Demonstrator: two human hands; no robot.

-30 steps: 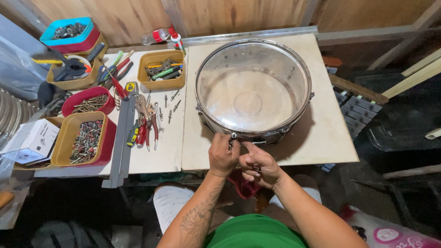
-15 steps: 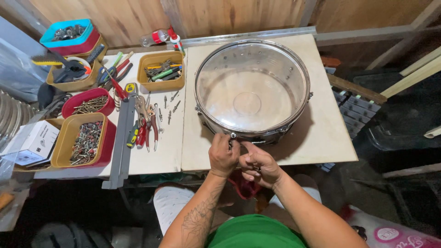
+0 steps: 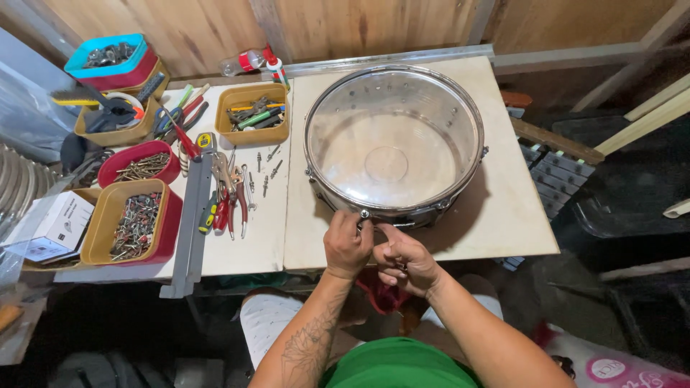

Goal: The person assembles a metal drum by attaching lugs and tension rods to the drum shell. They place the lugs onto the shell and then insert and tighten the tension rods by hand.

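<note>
The snare drum shell (image 3: 394,144) lay flat on the right half of the counter (image 3: 503,215), clear head up, its near rim close to the counter's near edge. A push or a hard twist at that rim could, I judged, have slid the drum toward the edge or tipped it, since nothing pinned it down.

The left hand (image 3: 348,244) was clenched at the drum's near rim, fingers pinched on a small metal fitting, seemingly a tension rod or lug (image 3: 364,214). The right hand (image 3: 404,260) was curled beside it, touching the left; whether it gripped anything I could not tell. A slip of either hand could have dropped the small part off the near edge into the dark space below.

To the left, the tan tray of screws (image 3: 133,223) and the loose pliers (image 3: 224,201) lay well apart from the hands, so an elbow was unlikely to catch them.

Against the earlier frames, the drum and the trays had not moved; the left hand had stayed at the same spot on the rim, and the right had closed in slightly against it.
</note>
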